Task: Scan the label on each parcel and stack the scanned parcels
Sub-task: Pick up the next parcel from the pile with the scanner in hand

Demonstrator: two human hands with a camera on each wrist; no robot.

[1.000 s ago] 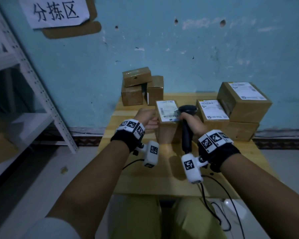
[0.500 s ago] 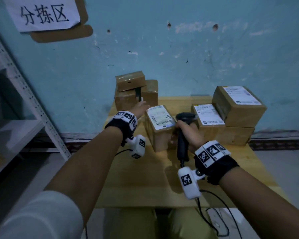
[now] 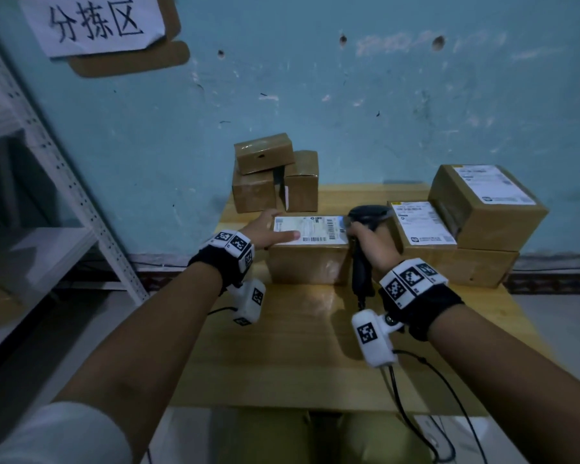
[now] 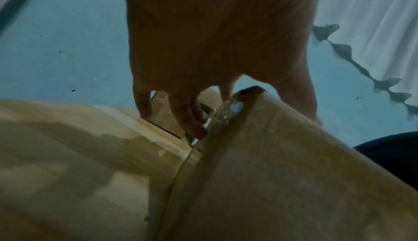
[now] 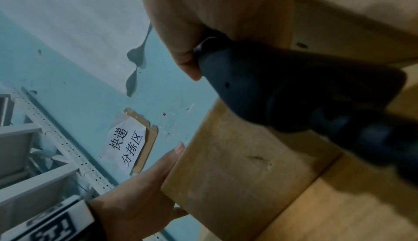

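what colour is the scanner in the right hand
Black, or a very dark grey. The scanner, gripped by the right hand, shows best in the head view.

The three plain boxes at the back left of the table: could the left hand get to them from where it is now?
Probably yes. The left hand rests on the labelled parcel, just in front of the three plain boxes, with only bare table between them. It would have to let go of the parcel first.

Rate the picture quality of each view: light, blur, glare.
Head view: dim and blue-tinted, yet the parcel label stays legible; edges bow from the wide lens. Left wrist view: dark, soft, the left hand and box blurred, tape glinting. Right wrist view: the scanner close and out of focus, the wall sign sharp.
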